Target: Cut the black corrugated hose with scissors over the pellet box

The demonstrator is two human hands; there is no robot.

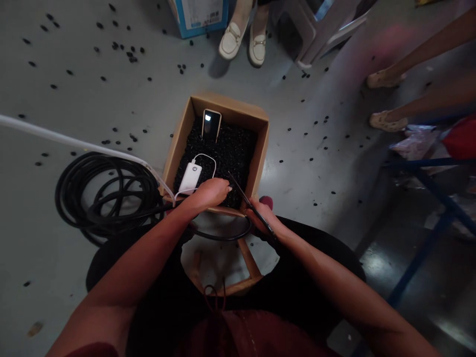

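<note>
An open cardboard box [264, 148] full of small black pieces [234, 148] sits between my knees. Over its near part, my left hand [214, 192] has its fingers closed together; what they pinch is too small to make out. At the near right corner, my right hand [260, 215] is closed around a long, thin, dark blade-like tool [243, 194] slanting over the box. A black cable [223, 238] curves below the box toward my right hand. On the black pieces lie a white power bank [191, 177] with a white cord and an upright phone [211, 126].
A coil of black cable [74, 198] lies left of the box. Black bits are scattered over the floor. Ahead stand another person's white shoes [231, 42], a blue box [203, 15] and a plastic stool [308, 39]. A blue metal frame [427, 238] stands right.
</note>
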